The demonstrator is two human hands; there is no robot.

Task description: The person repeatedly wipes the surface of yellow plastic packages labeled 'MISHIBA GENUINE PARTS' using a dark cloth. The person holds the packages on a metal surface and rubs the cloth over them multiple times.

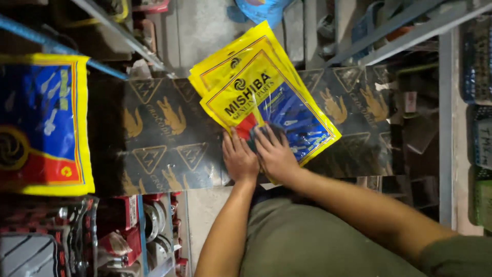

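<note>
A stack of flat yellow plastic packets (256, 87) with blue and red printed panels lies on a dark board (164, 138) printed with gold bird and triangle marks. My left hand (239, 157) rests flat at the packets' near edge, fingers pointing away from me. My right hand (277, 153) lies beside it, fingers pressed on the top packet's blue panel around a dark object I cannot make out. Both hands touch each other at the thumbs.
A large yellow, blue and red packet (43, 123) hangs at the left. Packaged metal parts (148, 231) fill bins at lower left. Metal shelf rails (394, 31) cross the top; baskets (479, 61) stand at the right edge.
</note>
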